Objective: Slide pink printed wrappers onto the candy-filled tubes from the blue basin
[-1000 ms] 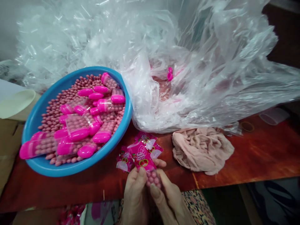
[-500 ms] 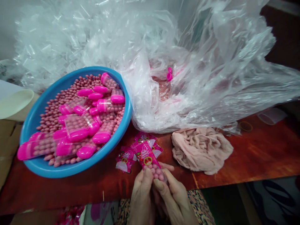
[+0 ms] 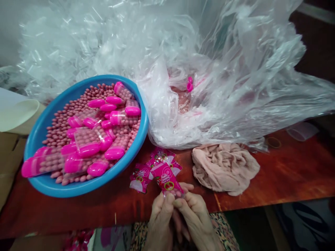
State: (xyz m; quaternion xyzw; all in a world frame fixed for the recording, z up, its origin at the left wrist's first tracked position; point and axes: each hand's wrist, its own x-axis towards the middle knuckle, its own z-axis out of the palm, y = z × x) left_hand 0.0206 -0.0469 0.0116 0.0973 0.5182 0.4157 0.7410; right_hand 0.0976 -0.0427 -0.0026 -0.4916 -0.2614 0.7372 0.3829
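Observation:
At the near table edge my left hand (image 3: 161,218) and my right hand (image 3: 195,216) are closed together on a small pink candy packet (image 3: 167,180), fingertips pinching its lower end. The packet's printed pink top sticks up above my fingers. More pink packets (image 3: 142,174) lie flat on the red table (image 3: 288,174) just behind my hands. To the left, a blue basin (image 3: 39,134) holds loose pink candies and several pink-capped clear tubes (image 3: 116,148) filled with candies.
A big heap of clear plastic bags (image 3: 222,80) fills the back of the table. A crumpled beige cloth (image 3: 225,167) lies right of my hands. Cardboard (image 3: 7,157) and a cream sheet sit at the far left. A clear cup (image 3: 302,130) lies at the right.
My hands have shifted slightly right and closer together along the packet. The packet's candy-filled lower part, visible before, is now covered by my fingers.

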